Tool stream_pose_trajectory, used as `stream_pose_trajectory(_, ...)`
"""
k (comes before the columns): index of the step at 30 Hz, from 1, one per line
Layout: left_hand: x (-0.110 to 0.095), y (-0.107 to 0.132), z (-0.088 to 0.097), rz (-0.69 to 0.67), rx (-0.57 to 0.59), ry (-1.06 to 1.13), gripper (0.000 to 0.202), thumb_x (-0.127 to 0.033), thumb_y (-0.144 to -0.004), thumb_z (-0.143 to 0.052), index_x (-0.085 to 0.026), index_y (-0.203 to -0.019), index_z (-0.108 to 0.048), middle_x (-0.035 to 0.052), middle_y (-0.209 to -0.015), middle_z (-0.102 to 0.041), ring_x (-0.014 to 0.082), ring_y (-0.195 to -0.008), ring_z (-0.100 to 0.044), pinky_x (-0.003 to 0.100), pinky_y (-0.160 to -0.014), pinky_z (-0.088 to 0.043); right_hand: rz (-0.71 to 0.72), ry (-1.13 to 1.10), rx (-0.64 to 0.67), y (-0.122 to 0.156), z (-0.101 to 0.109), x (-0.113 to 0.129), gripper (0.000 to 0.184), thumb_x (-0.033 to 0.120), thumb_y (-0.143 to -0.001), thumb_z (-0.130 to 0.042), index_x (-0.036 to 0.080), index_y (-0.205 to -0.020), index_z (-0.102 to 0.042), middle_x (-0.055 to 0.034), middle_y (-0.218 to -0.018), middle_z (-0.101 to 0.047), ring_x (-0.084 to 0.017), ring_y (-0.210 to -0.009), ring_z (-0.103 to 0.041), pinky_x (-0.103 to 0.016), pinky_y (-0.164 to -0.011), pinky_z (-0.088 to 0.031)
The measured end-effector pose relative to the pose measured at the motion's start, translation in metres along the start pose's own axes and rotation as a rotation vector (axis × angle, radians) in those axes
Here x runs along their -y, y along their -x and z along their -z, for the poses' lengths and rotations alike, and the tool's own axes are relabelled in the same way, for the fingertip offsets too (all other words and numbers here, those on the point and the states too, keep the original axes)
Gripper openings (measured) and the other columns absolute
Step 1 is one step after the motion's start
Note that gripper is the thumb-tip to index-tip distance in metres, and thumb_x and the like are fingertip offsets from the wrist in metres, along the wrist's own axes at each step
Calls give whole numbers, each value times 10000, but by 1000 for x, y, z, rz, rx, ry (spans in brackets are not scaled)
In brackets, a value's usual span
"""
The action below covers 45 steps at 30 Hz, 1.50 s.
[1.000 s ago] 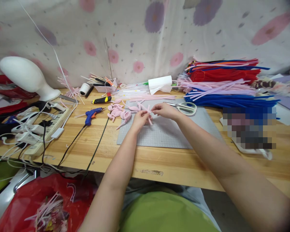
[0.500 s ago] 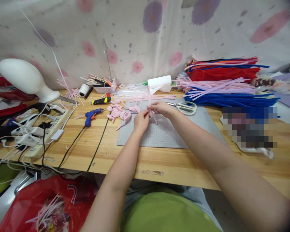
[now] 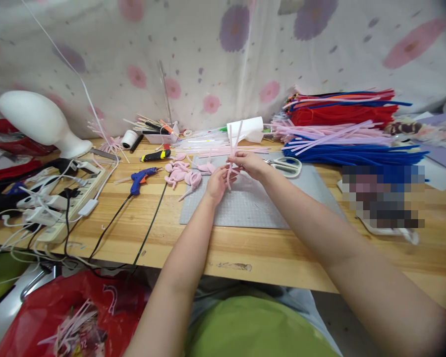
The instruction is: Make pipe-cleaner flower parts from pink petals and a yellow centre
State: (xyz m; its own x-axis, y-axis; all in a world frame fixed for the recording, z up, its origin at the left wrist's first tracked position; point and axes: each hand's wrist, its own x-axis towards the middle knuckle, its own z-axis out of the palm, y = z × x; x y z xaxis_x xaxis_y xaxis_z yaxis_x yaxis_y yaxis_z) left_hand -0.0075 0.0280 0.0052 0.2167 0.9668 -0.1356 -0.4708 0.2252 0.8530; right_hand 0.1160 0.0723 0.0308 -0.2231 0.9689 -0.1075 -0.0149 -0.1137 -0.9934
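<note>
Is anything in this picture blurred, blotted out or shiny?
In the head view, coarse pixel blocks hide something at the right of the desk; also in the head view, the held pink strips look soft, a pale sheen streaks the floral sheet, and the right corners fall dark.

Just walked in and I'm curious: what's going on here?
A person's right hand pinches thin, pale-pink fuzzy strips over a grey gridded mat, the left hand at their lower part. Curled, pale-pink pieces lie left of the hands, with a blue-and-orange glue gun farther left. White-handled metal scissors rest on the mat.
</note>
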Motion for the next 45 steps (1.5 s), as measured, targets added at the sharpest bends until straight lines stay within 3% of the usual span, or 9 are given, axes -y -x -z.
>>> stream_pose_trajectory(3,-2,1,-3,46,80,77,195,-307,-815,-428,-149,-864,-533,41,-703,-631,139,-759,-624,289,-769,-454,-21,6,41,-3,0,-3,198,313,-661,-671,130,-691,-600,15,-569,-549,-39,-436,-394,-193,-431,-265)
stream_pose_trajectory(6,0,1,-6,1,84,53,103,-255,-814,-461,-161,-829,-501,-22,-620,-534,81,-614,-573,221,-658,-447,-41,-31,52,-4,0,-3,205,319,-652,-686,135,-681,-599,8,-598,-563,-43,-469,-419,-191,-433,-265)
stream_pose_trajectory(11,4,3,-13,-11,37,-189,145,-219,-855,-399,-143,-773,-490,-80,-499,-289,9,-366,-247,141,-390,-196,2,-95,-10,-3,1,2,260,337,-567,-746,137,-619,-589,13,-606,-569,-32,-461,-355,-200,-453,-285)
stream_pose_trajectory(15,2,6,-18,-17,-2,-275,195,-196,-865,-361,-134,-735,-492,-76,-482,-263,12,-375,-216,144,-391,-152,79,-103,-49,-4,3,4,296,344,-492,-774,132,-545,-574,-9,-631,-604,-29,-462,-327,-221,-442,-228)
stream_pose_trajectory(20,0,7,-16,66,35,-298,188,-188,-846,-378,-134,-708,-493,-72,-472,-259,17,-363,-206,149,-378,-115,80,-174,-111,-4,4,-3,289,318,-472,-776,137,-512,-555,-17,-607,-604,-35,-464,-333,-234,-441,-194)
stream_pose_trajectory(24,-1,7,-13,132,85,-211,150,-186,-828,-403,-132,-725,-496,-77,-473,-239,14,-351,-175,139,-367,-98,69,-220,-99,-4,5,-7,285,311,-481,-773,134,-524,-554,-3,-589,-586,-23,-436,-266,-235,-424,-155)
stream_pose_trajectory(29,-1,7,-12,155,77,-24,250,-316,-860,-365,-126,-783,-507,-86,-480,-192,14,-348,-139,131,-353,-73,71,-262,-32,-3,6,-8,280,319,-535,-755,137,-559,-543,15,-568,-547,-27,-454,-316,-214,-427,-213)
stream_pose_trajectory(36,3,6,-15,83,-38,2,181,-267,-839,-431,-137,-716,-453,-97,-467,-197,6,-344,-153,123,-349,-90,101,-354,-60,-7,3,-13,240,251,-519,-756,131,-555,-552,25,-546,-536,-9,-428,-278,-185,-394,-190)
stream_pose_trajectory(45,3,13,-18,22,-104,-68,174,-245,-846,-414,-143,-707,-437,-94,-464,-235,8,-343,-184,127,-354,-107,-2,-496,-154,-13,-11,-5,168,94,-553,-685,122,-542,-519,54,-470,-478,0,-388,-209,-177,-360,-132)
